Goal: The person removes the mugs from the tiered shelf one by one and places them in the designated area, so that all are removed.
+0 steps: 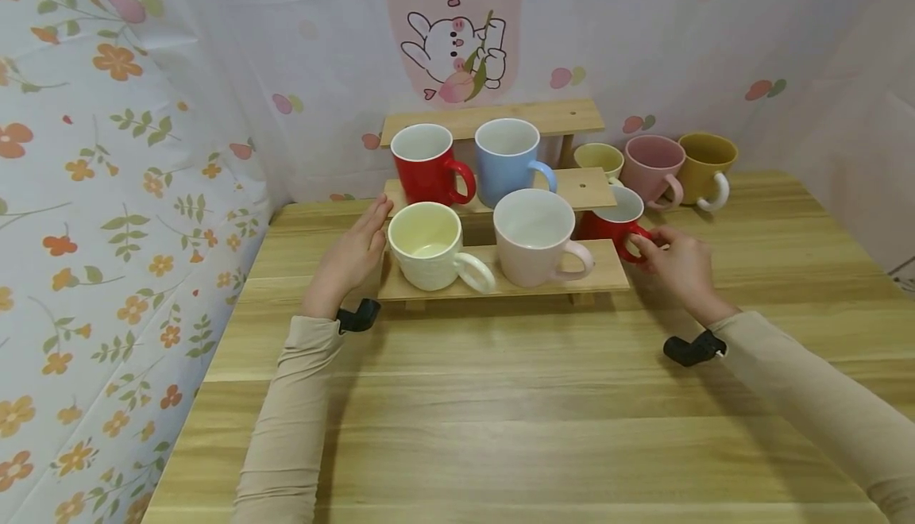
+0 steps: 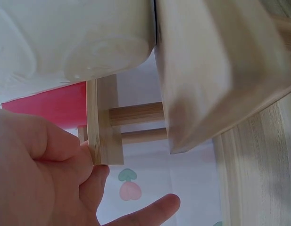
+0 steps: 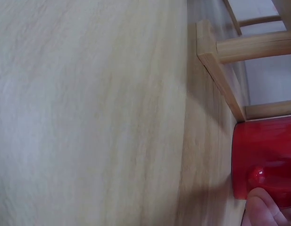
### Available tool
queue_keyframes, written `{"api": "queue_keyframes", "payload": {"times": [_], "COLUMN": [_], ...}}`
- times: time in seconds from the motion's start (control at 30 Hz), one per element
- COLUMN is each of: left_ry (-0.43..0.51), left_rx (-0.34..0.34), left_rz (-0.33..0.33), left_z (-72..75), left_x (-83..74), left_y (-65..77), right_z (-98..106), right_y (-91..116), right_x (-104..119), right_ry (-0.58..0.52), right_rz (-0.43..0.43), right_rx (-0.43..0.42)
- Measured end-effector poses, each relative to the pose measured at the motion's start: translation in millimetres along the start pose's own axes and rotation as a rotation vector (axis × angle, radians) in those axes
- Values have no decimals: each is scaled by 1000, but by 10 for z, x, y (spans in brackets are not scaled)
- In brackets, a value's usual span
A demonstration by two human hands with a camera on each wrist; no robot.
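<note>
A three-tier wooden rack (image 1: 604, 258) stands on the table. My left hand (image 1: 353, 250) rests against its left side, fingers extended along the end of the middle board (image 2: 103, 141). Close by on the front tier sits a cream mug (image 1: 426, 250), with a pale pink mug (image 1: 530, 250) to its right. My right hand (image 1: 675, 266) pinches the handle of a short red mug (image 1: 604, 226) beside the rack's right end. The front board and pink mug partly hide that mug in the head view; its red side (image 3: 258, 146) shows against the rack's foot in the right wrist view.
On the middle tier stand a tall red mug (image 1: 422, 171) and a light blue mug (image 1: 500, 167). Behind the right hand are a yellow mug (image 1: 596, 157), a pink mug (image 1: 652, 167) and a mustard mug (image 1: 704, 167). A patterned curtain (image 1: 300, 55) hangs behind the table.
</note>
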State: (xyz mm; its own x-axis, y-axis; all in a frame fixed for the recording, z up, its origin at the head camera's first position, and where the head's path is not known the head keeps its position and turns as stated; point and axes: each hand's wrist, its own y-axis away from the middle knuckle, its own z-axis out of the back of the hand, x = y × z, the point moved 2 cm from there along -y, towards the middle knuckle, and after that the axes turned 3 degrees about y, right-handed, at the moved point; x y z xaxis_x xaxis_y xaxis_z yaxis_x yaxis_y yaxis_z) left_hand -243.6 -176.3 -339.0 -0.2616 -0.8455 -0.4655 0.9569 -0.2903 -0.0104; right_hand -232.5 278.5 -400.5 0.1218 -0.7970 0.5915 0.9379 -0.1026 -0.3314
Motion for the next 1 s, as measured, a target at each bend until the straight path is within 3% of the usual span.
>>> {"api": "queue_keyframes", "payload": {"times": [0.2,0.47,1.0], "left_ry": [4,-5,4], "left_rx": [-4,0,4], "left_rz": [6,10,11], "left_z": [16,14,11], "left_x": [-3,-10,-12], "left_y": [10,16,15], "right_z": [14,57,171], "right_y": [-18,-63,-108], "right_x": [-3,-45,-38], "right_ry": [2,-119,-156], "right_rz": [-17,-142,-199], "right_rx": [37,202,381]}}
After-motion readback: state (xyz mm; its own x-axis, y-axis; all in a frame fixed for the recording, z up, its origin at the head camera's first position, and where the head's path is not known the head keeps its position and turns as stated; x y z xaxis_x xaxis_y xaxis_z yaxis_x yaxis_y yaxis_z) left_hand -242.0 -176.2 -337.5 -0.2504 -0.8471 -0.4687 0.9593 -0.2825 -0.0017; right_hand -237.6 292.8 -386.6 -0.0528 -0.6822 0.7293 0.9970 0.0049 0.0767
